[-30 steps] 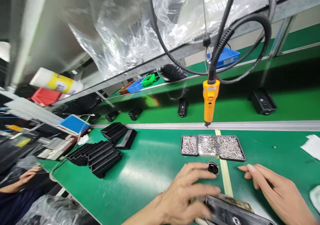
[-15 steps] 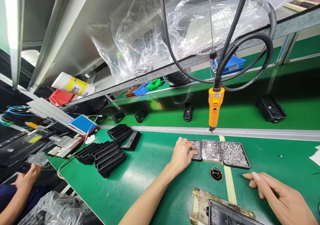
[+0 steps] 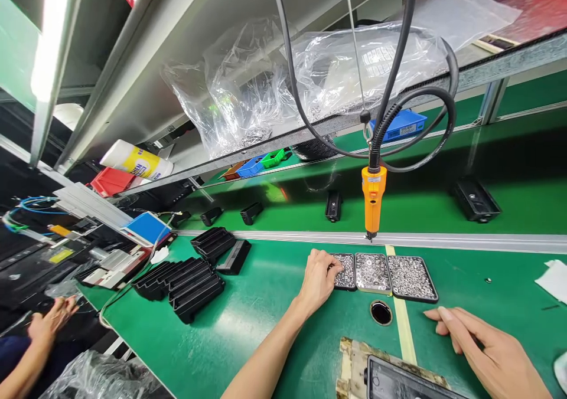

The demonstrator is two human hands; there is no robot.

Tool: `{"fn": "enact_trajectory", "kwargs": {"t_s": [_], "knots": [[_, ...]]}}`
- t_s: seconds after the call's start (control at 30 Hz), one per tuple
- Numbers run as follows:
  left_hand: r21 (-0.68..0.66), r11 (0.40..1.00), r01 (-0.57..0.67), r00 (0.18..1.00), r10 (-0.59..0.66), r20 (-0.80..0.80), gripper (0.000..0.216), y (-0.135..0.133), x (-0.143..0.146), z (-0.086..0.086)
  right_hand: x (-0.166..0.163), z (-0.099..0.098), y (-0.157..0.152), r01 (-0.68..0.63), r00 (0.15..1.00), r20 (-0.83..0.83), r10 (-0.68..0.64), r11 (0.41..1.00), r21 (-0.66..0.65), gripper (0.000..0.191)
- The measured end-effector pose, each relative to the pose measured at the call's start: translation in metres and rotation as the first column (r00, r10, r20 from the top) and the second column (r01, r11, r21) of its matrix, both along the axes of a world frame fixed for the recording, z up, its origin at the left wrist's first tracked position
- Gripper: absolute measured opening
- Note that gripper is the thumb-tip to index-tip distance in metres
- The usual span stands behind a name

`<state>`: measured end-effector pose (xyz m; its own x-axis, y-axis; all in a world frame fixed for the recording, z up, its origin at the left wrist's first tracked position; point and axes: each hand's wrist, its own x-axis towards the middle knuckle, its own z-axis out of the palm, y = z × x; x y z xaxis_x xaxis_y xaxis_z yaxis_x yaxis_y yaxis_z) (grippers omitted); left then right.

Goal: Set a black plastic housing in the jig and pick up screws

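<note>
My left hand (image 3: 318,276) reaches into the left tray of small metal parts (image 3: 347,271), its thumb and fingertips pinched together. Whatever lies between those fingertips is too small to make out. Next to that tray stand a middle tray of shiny small hardware (image 3: 372,272) and a right tray of nut-like pieces (image 3: 411,278). My right hand (image 3: 487,340) hovers at the right, thumb against the index finger and the other fingers curled; anything in it is hidden. Between the hands and nearer me, a black rectangular housing (image 3: 398,381) sits in a worn fixture (image 3: 349,363).
An orange electric screwdriver (image 3: 374,201) hangs above the trays. Black ribbed parts (image 3: 197,287) are stacked at left. A round hole (image 3: 381,312) opens in the bench beside yellow tape (image 3: 404,334). Black housings (image 3: 476,198) lie on the green belt behind. A co-worker's hands (image 3: 51,319) show far left.
The camera view has shifted slightly. My left fingers have closed and drawn back a little toward the left tray's edge. My right hand keeps much the same pose.
</note>
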<state>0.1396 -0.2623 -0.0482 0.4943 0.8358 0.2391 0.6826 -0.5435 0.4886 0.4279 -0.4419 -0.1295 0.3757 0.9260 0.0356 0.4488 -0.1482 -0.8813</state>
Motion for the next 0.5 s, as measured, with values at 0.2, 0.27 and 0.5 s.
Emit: {"fn": "enact_trajectory", "kwargs": {"t_s": [0.2,0.27,0.5], "knots": [[-0.018,1.000,-0.011,0.999,0.010,-0.043,0.007,0.000,0.003,-0.003,-0.004,0.009,0.002,0.010,1.000,-0.006,-0.010,0.999,-0.032,0.068],[-0.020,1.000,-0.010,0.999,0.009,-0.047,0.007,0.000,0.005,-0.003,-0.005,0.012,0.001,0.008,1.000,-0.010,-0.009,1.000,-0.029,0.068],[-0.068,0.997,-0.023,0.998,0.027,0.054,0.014,-0.003,0.006,0.001,-0.004,0.009,0.001,0.017,0.999,-0.045,-0.019,0.999,-0.034,0.068]]}}
